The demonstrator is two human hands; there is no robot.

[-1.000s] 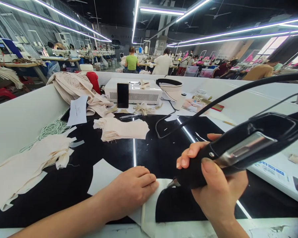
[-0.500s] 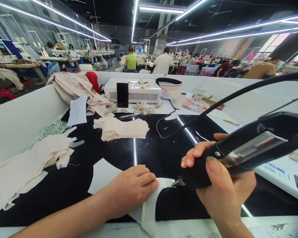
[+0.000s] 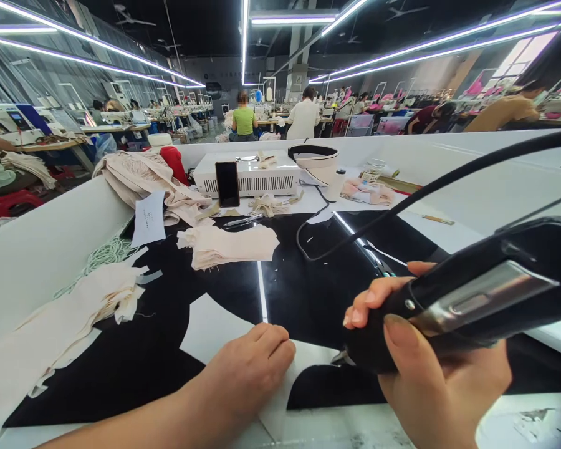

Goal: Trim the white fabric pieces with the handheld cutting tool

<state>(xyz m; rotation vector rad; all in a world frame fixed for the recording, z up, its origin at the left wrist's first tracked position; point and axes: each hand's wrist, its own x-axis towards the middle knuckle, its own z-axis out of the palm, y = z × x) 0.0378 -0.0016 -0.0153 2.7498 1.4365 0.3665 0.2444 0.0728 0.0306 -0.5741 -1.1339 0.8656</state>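
Note:
My left hand [image 3: 257, 371], fingers curled and pressed together, holds down a white curved piece [image 3: 215, 327] on the black work surface [image 3: 135, 386]. Its fingertips are hidden, and I cannot tell whether the piece is cloth or paper. Wrapped round a black corded hand-held power tool [image 3: 486, 299] with a silver plate is my right hand [image 3: 434, 368]. The tool points left, and its small metal tip [image 3: 341, 358] meets the right end of the white piece.
Stacked cream cloth pieces [image 3: 231, 244] lie ahead, with more cream pieces [image 3: 70, 318] on the left. The tool's black cable [image 3: 393, 215] arcs across the right. Farther back stand a phone [image 3: 227, 184], a white vented box [image 3: 268, 178] and a white bottle [image 3: 337, 185]. Low white walls [image 3: 32, 249] border the surface.
The view has shifted slightly. The tool and my right hand have moved a little right and down, the tip staying at the white piece's edge. Tweezers-like metal now shows beyond the right hand.

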